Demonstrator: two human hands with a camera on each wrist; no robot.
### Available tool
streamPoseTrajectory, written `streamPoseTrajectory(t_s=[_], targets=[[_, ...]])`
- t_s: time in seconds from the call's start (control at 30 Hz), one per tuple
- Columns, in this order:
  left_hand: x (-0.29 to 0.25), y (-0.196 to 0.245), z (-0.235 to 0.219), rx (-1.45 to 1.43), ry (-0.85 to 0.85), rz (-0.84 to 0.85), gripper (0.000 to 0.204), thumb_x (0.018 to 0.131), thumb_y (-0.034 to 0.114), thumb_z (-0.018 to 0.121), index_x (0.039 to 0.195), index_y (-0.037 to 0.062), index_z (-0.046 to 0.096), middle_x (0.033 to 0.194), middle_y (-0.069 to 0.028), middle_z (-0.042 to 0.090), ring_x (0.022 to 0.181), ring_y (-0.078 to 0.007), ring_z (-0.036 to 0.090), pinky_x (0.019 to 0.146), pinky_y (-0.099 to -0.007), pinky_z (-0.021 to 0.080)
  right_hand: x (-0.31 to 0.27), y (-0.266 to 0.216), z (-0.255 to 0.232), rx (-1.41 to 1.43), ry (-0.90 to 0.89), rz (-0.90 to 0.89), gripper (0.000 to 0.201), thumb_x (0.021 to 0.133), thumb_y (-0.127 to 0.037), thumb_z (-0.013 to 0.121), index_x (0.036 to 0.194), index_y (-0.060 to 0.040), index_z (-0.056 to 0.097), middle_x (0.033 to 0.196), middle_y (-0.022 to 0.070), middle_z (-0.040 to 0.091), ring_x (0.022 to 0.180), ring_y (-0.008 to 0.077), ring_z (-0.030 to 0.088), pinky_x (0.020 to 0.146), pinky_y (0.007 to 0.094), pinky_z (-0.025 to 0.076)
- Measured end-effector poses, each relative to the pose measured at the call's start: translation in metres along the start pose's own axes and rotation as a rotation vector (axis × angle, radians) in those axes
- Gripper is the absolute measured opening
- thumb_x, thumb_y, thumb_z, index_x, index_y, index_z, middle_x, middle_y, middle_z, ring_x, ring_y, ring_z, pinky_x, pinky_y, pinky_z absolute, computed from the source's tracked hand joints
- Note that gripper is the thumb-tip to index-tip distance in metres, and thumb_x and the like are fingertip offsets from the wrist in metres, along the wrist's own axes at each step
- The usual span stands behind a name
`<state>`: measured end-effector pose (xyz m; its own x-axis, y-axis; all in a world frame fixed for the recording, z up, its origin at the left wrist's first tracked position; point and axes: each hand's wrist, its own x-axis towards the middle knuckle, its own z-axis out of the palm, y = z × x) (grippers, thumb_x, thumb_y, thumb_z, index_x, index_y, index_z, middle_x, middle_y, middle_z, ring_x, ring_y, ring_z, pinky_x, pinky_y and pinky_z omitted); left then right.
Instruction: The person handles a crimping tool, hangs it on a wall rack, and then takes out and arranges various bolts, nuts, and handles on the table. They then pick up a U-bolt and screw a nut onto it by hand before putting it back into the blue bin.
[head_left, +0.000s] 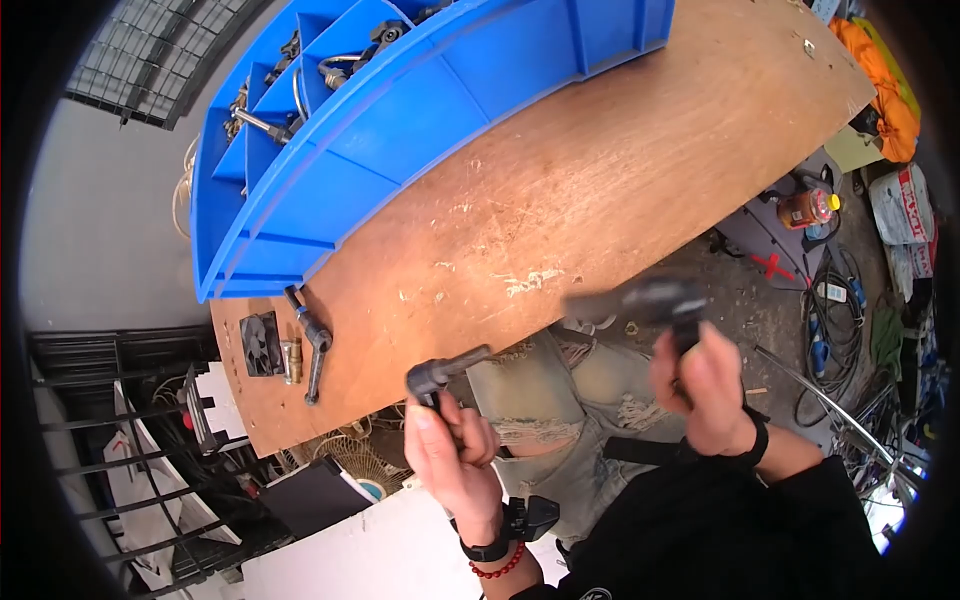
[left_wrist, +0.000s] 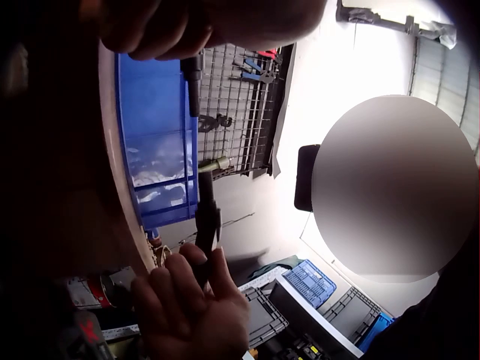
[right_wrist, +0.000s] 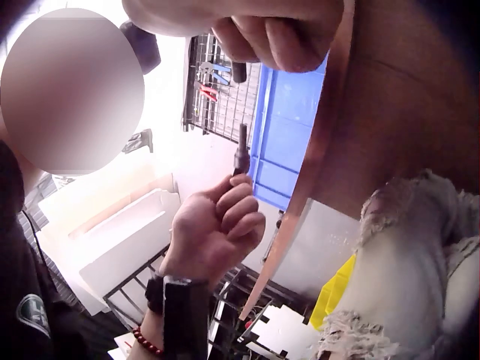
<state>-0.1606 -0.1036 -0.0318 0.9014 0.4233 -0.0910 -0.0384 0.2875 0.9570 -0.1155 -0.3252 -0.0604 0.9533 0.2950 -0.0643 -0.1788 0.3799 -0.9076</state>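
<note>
In the head view my left hand (head_left: 455, 460) grips the black handle of a clamping lever (head_left: 428, 376), its metal stud sticking out to the right. My right hand (head_left: 705, 390) holds a similar dark lever-shaped part (head_left: 660, 300), blurred in the head view. Both hands are apart, in front of the table's near edge, above the person's lap. In the right wrist view the left hand (right_wrist: 217, 225) pinches its lever with the stud pointing up. Another clamping lever (head_left: 316, 340) lies on the table at left, beside a brass-coloured fitting (head_left: 291, 360) and a black square piece (head_left: 261, 344).
A large blue divided bin (head_left: 420, 130) with metal parts in its compartments stands across the back of the wooden table (head_left: 600, 170). Cables (head_left: 830, 320) and a bottle with a yellow cap (head_left: 808, 210) are on the floor at right. A wire rack (head_left: 150, 60) hangs behind.
</note>
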Motion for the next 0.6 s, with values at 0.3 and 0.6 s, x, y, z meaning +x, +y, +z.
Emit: streamPoseTrajectory(t_s=[0.3,0.6], targets=[[0.0,0.008,-0.007,-0.032,0.039,0.026,0.034,0.109,0.033,0.039,0.092,0.0042,0.044,0.06,0.0068,0.027,0.044,-0.0025,0.019,0.041,-0.0227,0.018,-0.001,0.003,0.007,0.05,0.101,-0.04,0.047,0.102,-0.046,0.05,0.104,0.0005,0.053,0.068,-0.0026,0.048,0.053,0.0021,0.037,0.048,0.0199,0.027],[-0.008,-0.006,0.004,-0.064,0.042,-0.032,0.036,0.108,0.034,0.041,0.1,-0.0005,0.047,0.07,0.0025,0.035,0.046,-0.0026,0.024,0.042,-0.0231,0.019,-0.001,0.008,0.028,-0.069,-0.16,0.233,0.038,0.102,-0.039,0.052,0.105,-0.0015,0.05,0.071,-0.0028,0.046,0.055,0.0036,0.034,0.049,0.0213,0.026]])
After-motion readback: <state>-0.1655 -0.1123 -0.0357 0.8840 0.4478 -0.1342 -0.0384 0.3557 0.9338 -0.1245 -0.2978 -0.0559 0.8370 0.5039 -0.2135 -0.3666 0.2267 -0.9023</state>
